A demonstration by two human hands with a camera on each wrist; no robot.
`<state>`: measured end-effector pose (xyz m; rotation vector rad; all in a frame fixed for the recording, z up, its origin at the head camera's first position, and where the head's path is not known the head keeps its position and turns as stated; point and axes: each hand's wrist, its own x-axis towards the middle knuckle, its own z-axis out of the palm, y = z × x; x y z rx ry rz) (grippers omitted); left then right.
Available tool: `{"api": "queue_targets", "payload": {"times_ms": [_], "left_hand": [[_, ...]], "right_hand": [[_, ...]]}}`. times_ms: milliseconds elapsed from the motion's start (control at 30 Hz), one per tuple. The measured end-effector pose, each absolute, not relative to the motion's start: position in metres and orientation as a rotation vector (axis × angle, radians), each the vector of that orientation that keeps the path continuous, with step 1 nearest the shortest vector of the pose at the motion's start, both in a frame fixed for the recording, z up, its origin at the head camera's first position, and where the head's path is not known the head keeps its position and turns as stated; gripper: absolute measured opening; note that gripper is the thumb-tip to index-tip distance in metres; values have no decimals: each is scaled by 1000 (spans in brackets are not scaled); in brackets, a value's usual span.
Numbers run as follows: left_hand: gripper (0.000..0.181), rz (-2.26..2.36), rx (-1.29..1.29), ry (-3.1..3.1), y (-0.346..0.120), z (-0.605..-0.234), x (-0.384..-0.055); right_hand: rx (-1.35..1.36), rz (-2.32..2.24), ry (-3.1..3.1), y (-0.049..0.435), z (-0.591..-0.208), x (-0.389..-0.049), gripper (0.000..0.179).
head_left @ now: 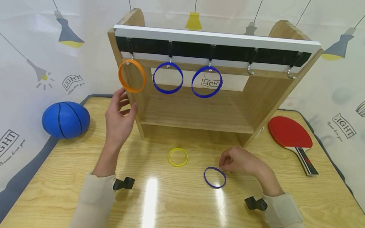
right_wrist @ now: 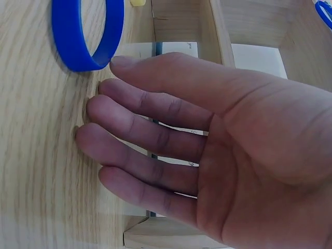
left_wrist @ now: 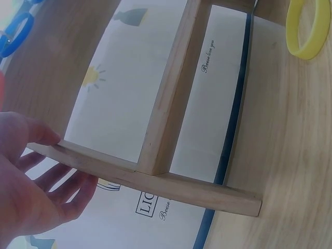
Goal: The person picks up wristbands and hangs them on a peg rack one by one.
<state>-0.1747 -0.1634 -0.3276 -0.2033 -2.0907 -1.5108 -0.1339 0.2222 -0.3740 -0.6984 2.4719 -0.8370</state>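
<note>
A wooden shelf rack stands on the table with hooks along its front. My left hand holds its left side panel, thumb on one face and fingers on the other. From the hooks hang an orange ring, a blue ring and a second blue ring. On the tabletop, my right hand is beside a loose blue ring. Its thumb tip is right at the band, and the other fingers extend loosely near the table. A yellow ring lies farther left.
Two hooks on the right, one metal hook and an end hook, carry no ring. A blue ball sits left of the rack. To its right lies a red table tennis paddle. A printed sheet covers the wall behind.
</note>
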Motion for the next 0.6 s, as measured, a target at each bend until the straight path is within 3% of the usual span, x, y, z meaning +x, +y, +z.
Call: {"api": "queue_targets", "payload": {"times_ms": [600], "left_hand": [[47,-1513,-172,-2114,-154,-311,-162]], "right_hand": [[-745,-770,2512,216,-370,-130,9]]}}
